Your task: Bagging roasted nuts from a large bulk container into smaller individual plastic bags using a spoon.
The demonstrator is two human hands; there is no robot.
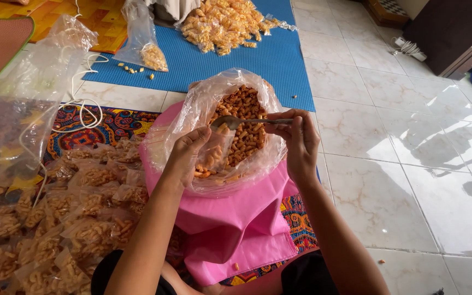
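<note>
Dozens of filled snack packets (55,229) lie heaped at your near left, with a blue mat (269,60) and another snack pile (222,22) far ahead. Your left hand (187,155) pinches a small clear bag (214,153), part-filled with orange curls, over the big snack bag (247,125) on pink cloth (236,218). Your right hand (299,139) grips a metal spoon (236,121) flat across it.
</note>
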